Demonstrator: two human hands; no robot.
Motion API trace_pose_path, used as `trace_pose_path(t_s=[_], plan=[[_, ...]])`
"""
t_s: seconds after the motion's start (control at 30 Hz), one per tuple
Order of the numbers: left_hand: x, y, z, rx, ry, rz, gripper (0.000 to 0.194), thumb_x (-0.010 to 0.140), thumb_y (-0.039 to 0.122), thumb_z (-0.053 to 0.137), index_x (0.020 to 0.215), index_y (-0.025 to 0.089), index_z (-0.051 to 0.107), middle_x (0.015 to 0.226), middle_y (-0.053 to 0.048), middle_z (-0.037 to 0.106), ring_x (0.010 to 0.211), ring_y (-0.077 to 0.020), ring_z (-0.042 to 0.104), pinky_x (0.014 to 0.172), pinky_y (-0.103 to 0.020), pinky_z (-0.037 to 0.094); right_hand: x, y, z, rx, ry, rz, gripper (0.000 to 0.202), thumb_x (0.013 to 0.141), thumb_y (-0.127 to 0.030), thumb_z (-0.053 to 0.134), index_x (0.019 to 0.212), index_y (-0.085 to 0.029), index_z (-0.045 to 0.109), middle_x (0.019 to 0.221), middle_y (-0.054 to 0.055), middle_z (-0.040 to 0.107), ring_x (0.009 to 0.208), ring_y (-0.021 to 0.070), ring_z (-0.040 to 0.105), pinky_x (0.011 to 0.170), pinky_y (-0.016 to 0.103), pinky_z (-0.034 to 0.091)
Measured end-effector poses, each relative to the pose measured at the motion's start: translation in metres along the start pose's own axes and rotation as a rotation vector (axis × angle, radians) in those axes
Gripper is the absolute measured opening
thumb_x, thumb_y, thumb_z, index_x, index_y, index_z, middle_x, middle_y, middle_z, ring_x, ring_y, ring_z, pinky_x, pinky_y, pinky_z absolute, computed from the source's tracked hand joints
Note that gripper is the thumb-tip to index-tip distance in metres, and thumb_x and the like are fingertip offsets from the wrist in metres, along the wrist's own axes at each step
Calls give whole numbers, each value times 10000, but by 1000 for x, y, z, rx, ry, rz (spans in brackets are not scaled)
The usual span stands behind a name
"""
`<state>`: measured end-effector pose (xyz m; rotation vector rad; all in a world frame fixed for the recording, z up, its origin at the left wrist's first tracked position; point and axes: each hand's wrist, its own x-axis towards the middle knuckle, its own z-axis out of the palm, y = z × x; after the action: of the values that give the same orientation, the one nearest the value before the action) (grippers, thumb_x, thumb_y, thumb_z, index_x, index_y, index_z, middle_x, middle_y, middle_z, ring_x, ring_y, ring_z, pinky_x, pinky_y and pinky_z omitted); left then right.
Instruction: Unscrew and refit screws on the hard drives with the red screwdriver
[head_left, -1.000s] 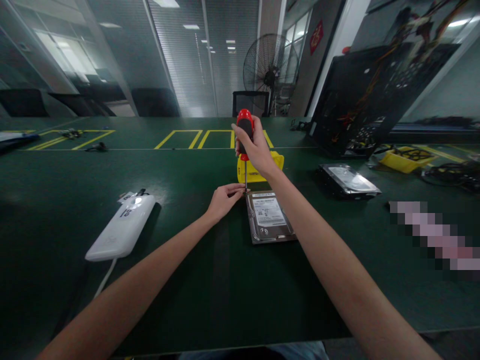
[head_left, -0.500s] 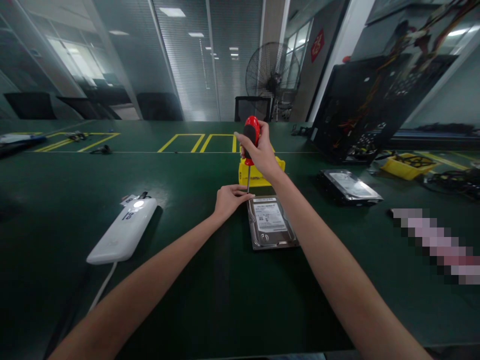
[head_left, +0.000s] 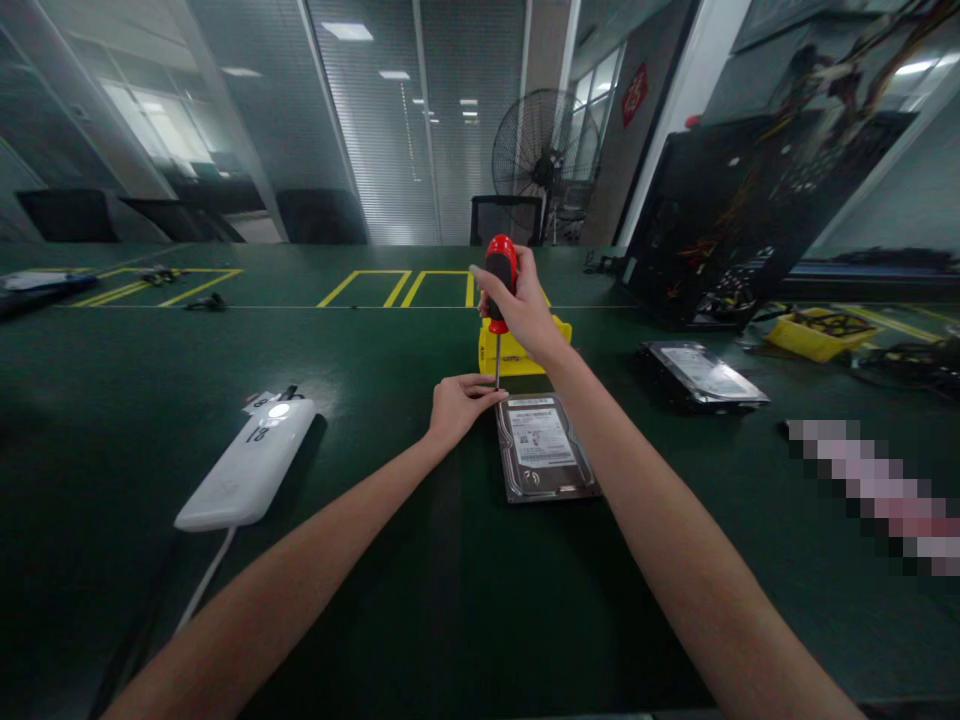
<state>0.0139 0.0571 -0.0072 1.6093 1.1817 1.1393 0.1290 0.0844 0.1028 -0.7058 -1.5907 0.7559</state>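
A screwdriver with a red and black handle (head_left: 501,285) stands nearly upright in my right hand (head_left: 529,315), which is closed around the handle. Its metal shaft comes down to the far left corner of a hard drive (head_left: 541,445) lying label up on the table. At that corner the thumb and fingers of my left hand (head_left: 459,405) close in around the screwdriver's tip. Whatever they pinch there is too small to make out. My right forearm covers part of the drive's right side. Just beyond the drive sits a yellow container (head_left: 517,352), partly hidden by my right hand.
On the green table (head_left: 390,570), a white power bank (head_left: 251,465) with a cable lies left. To the right are a second hard drive (head_left: 701,375), a yellow tray (head_left: 817,332) and a blurred-out object (head_left: 870,475). A black computer case (head_left: 705,220) with dangling wires stands behind.
The whole view has shifted very slightly. Both hands keep their places at the drive's corner, with the screwdriver still upright in my right hand.
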Motion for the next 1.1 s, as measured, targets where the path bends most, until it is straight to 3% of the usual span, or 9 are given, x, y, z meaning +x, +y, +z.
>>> trace_pose_path(t_s=[0.2,0.37,0.83,1.1], plan=[[-2,1,0,31,23,19,340,635,309,747,896,102,681,844,-110,719,774,-211,683,749,-320,537,3,1,0,65,13,49,412,806,-494,519,1067,-236,330,883,20,490,649,106,527,652,285,507],[3,-5,-2,24,-4,28,349,619,345,753,866,106,690,853,-117,717,793,-222,681,767,-332,534,5,5,-3,109,6,63,462,817,-498,500,1160,-274,287,919,15,497,603,87,503,645,288,502],[7,-8,-14,-35,-179,47,413,653,352,729,970,95,671,989,-130,692,918,-225,656,872,-341,499,6,12,-14,51,-41,-3,468,848,-583,390,1211,-299,310,988,43,493,716,114,545,669,280,518],[8,-11,-14,-56,-196,48,441,669,359,717,1015,97,645,1000,-125,690,949,-230,645,898,-357,480,6,6,-9,56,-16,-2,414,837,-547,441,1128,-270,344,902,28,498,697,119,549,650,283,513]])
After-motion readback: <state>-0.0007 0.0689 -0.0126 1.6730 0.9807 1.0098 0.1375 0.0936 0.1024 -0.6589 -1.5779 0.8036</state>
